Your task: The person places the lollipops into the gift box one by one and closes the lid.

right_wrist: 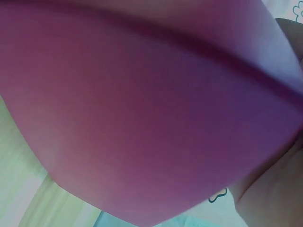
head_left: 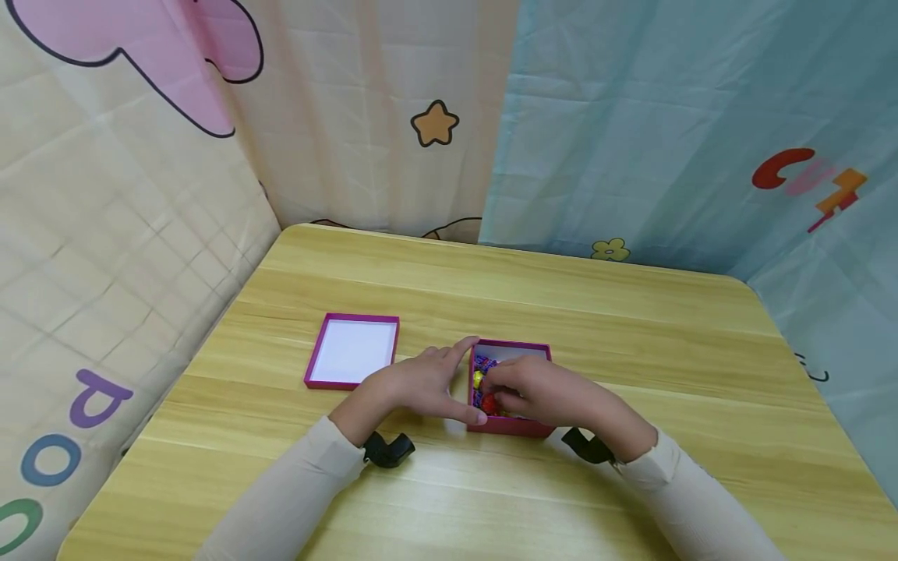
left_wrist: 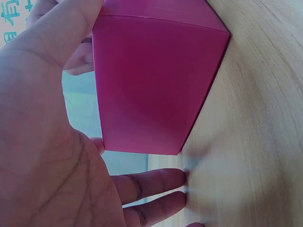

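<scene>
A deep pink open box (head_left: 515, 426) with a pale inside stands near the table's middle. My left hand (head_left: 423, 382) spans its left side, the thumb at the near corner and the index finger at the far one. In the left wrist view the remaining fingers (left_wrist: 156, 183) stretch down beside the box wall (left_wrist: 154, 90). My right hand (head_left: 536, 389) reaches into the box with bent fingers; its fingertips are hidden. Close by them are a red piece (head_left: 489, 404), a yellow piece (head_left: 479, 379) and a purple beaded-looking tangle (head_left: 484, 363). The box wall (right_wrist: 142, 118) fills most of the right wrist view.
A shallow pink-edged lid (head_left: 352, 351) with a white inside lies face up left of the box, partly behind the left wrist. The wooden table (head_left: 561, 304) extends all around. Printed curtains (head_left: 365, 117) hang behind and at the sides.
</scene>
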A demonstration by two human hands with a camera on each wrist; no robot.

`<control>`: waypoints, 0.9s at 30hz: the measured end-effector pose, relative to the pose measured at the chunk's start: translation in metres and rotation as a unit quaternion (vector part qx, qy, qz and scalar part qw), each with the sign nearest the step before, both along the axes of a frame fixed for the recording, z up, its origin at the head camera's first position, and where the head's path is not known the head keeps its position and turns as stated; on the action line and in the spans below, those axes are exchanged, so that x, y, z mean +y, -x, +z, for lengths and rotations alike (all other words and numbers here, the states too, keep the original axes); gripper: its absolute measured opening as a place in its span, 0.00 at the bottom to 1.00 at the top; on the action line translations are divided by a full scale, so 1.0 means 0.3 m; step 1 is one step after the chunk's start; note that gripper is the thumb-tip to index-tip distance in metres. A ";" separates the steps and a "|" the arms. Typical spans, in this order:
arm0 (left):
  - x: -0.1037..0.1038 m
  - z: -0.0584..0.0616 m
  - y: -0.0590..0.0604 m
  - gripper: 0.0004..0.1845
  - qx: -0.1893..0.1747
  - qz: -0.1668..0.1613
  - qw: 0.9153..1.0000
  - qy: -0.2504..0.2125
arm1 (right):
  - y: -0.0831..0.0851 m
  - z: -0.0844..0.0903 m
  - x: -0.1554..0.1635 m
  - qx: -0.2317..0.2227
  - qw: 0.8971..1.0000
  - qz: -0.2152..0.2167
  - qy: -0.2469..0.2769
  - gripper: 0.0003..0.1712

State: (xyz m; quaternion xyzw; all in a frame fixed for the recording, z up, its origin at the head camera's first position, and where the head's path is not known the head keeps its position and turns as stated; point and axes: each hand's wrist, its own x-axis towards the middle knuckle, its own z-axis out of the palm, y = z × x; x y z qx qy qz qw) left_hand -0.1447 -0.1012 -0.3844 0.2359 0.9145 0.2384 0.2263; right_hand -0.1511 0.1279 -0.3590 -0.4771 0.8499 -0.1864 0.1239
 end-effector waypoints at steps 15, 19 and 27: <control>0.002 0.001 -0.001 0.65 0.001 0.000 1.000 0.002 | -0.012 -0.011 0.002 -0.013 1.000 0.008 0.005 0.09; 0.003 0.001 -0.002 0.65 0.001 0.000 1.000 0.004 | -0.013 -0.009 0.004 -0.011 1.000 0.008 0.010 0.10; 0.003 0.001 -0.002 0.65 0.001 0.002 1.000 0.003 | -0.010 0.014 0.036 0.033 0.998 -0.036 0.034 0.09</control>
